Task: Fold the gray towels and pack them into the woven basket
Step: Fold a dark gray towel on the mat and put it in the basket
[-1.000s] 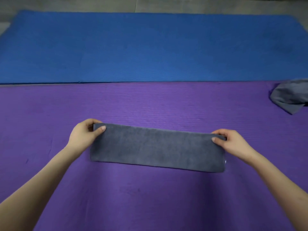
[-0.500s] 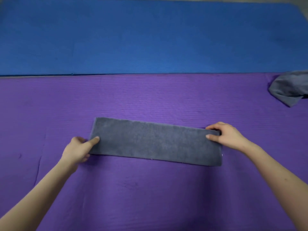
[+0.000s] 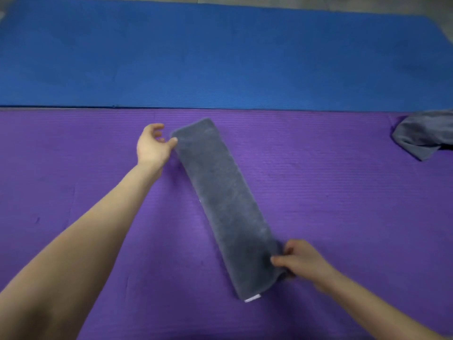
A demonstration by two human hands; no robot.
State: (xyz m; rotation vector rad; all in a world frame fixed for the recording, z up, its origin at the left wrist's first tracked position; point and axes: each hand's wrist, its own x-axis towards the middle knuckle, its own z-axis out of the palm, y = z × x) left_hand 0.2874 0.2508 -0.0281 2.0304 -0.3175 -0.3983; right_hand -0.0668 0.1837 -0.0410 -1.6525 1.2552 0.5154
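Head view: your right hand (image 3: pixel 301 262) pinches the near end of the gray towel (image 3: pixel 228 207) on the purple mat (image 3: pixel 343 204). Your left hand (image 3: pixel 153 147) touches its far corner, grip unclear. If that corner is loose, the layers could slip apart.

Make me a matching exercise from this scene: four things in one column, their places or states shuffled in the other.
Things
1. folded towel
2. crumpled towel
3. blue mat
4. right hand

Places or states
A. on the far side, beyond the purple mat
B. on the purple mat, at the right edge of the view
C. pinching the folded towel's near end
D. lying slanted across the purple mat

Pairs: 1-D, 2-B, 3-A, 4-C
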